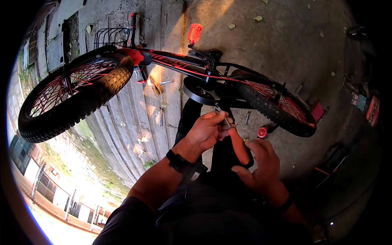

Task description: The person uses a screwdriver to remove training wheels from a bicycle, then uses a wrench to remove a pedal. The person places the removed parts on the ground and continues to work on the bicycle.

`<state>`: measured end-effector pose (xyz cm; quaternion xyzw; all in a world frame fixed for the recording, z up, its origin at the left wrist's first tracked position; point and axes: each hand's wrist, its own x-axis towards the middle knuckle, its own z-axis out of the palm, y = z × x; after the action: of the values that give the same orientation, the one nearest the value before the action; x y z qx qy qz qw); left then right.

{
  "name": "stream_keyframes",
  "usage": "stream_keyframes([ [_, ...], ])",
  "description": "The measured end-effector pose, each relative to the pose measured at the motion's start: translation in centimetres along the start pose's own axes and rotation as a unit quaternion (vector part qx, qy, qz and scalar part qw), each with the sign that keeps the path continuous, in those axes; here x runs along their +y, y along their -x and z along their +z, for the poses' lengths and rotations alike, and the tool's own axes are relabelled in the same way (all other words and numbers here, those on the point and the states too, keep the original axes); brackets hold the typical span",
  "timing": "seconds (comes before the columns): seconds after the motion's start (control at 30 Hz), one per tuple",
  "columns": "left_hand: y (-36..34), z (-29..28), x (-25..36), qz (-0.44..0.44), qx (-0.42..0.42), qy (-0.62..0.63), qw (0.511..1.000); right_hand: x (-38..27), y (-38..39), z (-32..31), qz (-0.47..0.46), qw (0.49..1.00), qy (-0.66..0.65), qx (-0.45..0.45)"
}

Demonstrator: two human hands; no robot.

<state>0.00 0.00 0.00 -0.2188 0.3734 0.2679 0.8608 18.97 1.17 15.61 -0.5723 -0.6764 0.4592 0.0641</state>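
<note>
A black and red bicycle (175, 61) lies across the view, its red pedal (195, 32) raised near a dark round crank part (200, 94). My left hand (210, 130) is closed on the metal shaft of a screwdriver (240, 147) with an orange handle, whose tip reaches the underside of that crank part. My right hand (263, 167) is open beside the handle, thumb and fingers spread apart; whether a fingertip touches it I cannot tell. My dark-clothed legs are beneath the tool.
Wrenches (161, 117) and a yellow-handled tool (156, 85) lie on ribbed concrete (134, 118) at left. A small wrench (248, 117) and a red round object (262, 132) rest below the rear wheel (286, 112). Tools and coloured boxes (359, 102) sit at right.
</note>
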Motion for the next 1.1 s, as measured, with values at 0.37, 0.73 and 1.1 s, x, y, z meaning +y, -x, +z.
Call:
stream_keyframes([
  [0.37, 0.2, -0.1, 0.1, -0.012, 0.003, 0.014, 1.000, -1.2, -0.6, -0.2, 0.005, 0.998, 0.055, -0.018],
  [0.73, 2.2, -1.3, 0.8, -0.020, -0.003, -0.013, 1.000, 5.0, -4.5, 2.3, 0.098, 0.989, -0.101, -0.053],
  [1.1, 4.2, -1.2, 1.4, -0.024, -0.007, -0.070, 0.997, 6.3, -9.8, 7.6, 0.294, 0.813, -0.481, -0.147],
])
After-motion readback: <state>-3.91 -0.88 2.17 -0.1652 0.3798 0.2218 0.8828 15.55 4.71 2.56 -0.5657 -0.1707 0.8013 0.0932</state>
